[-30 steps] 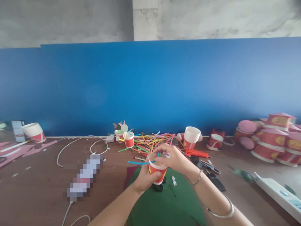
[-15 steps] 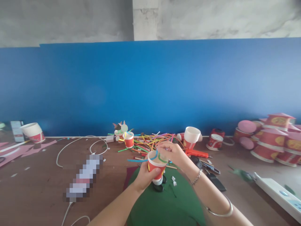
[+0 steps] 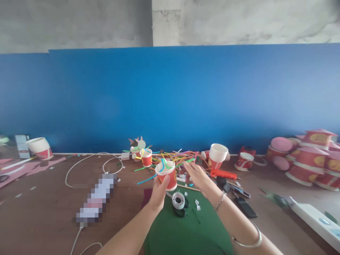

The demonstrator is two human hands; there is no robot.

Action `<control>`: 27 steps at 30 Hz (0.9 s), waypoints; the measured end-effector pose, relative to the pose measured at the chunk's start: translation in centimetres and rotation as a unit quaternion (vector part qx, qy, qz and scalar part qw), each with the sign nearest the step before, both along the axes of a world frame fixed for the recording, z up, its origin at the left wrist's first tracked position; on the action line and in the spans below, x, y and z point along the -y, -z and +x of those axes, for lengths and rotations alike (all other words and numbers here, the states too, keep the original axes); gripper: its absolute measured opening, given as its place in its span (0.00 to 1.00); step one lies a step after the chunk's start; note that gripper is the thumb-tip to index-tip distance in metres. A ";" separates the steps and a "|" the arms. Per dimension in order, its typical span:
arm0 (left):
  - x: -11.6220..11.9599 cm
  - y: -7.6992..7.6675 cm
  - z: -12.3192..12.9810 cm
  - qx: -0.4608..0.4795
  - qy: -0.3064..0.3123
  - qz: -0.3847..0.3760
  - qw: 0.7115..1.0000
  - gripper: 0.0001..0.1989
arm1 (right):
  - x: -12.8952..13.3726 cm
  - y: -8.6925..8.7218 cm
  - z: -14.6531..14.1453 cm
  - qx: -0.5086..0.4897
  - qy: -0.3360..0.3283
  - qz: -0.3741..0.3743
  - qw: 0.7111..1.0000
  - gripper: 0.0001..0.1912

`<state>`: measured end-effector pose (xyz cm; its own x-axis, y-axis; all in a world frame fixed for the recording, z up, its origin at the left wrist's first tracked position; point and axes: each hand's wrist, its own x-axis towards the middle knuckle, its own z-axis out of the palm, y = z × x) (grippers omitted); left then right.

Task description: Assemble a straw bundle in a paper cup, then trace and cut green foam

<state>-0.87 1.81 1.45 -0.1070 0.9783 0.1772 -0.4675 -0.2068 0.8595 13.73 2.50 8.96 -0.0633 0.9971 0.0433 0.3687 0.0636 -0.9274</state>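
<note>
In the head view my left hand [image 3: 158,194] is closed around a small red and white paper cup [image 3: 167,179], thumb across its front. A blue strip [image 3: 146,180] comes out over the left of the rim. A green strip [image 3: 180,164] reaches from the rim to the right. My right hand [image 3: 198,177] is just right of the cup, fingers stretched out near the green strip's outer end, with nothing visible in them. Below the cup, a white tape roll [image 3: 178,200] lies by black-handled scissors [image 3: 180,213] on a green sheet [image 3: 191,233].
Several colourful strips [image 3: 183,154] lie in a pile behind the hands. A tall cup [image 3: 217,156] and a red-handled tool [image 3: 224,174] are to the right, with stacked cup models [image 3: 308,159] farther right. A power strip [image 3: 316,219] is at right; a white cable [image 3: 69,173] loops at left.
The cup in my left hand has moved slightly left and up, uncovering the tape roll. My right hand has drawn away from the rim and its fingers have straightened.
</note>
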 end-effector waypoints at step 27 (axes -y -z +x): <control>-0.3 -0.8 -0.8 -0.121 -0.101 0.059 0.986 0.22 | -1.4 1.1 0.6 0.050 -0.059 0.185 0.980 0.17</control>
